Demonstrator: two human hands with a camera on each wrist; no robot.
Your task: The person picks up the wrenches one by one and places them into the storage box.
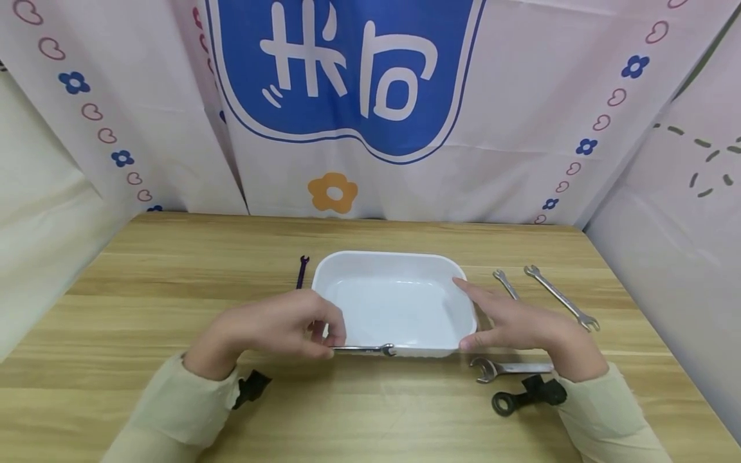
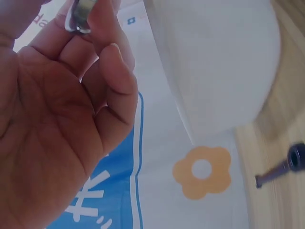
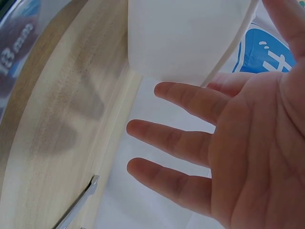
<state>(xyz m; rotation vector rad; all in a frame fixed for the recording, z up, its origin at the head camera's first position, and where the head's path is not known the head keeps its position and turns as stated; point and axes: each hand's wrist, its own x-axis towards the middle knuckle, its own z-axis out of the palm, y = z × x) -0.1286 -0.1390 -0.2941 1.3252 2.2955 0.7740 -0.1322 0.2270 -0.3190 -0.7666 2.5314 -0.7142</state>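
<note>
My left hand (image 1: 289, 323) pinches a slim silver wrench (image 1: 365, 349) at one end, between thumb and fingers. The wrench lies level along the near rim of a white rectangular basin (image 1: 388, 258), its open jaw pointing right. In the left wrist view, a metal end of the wrench (image 2: 82, 14) shows between the fingertips. My right hand (image 1: 515, 323) is at the basin's right side, thumb at the near corner and fingers spread toward the far rim. The right wrist view shows these fingers (image 3: 176, 138) straight, beside the basin's outer wall (image 3: 181, 38). Nothing lies inside the basin.
Left of the basin lies a purple wrench (image 1: 301, 272). On the right are a small silver wrench (image 1: 506, 283), a longer double-ended one (image 1: 558, 296), a thick silver wrench (image 1: 515, 368) and a black ring wrench (image 1: 512, 402). A printed cloth (image 1: 521, 116) hangs behind the wooden table.
</note>
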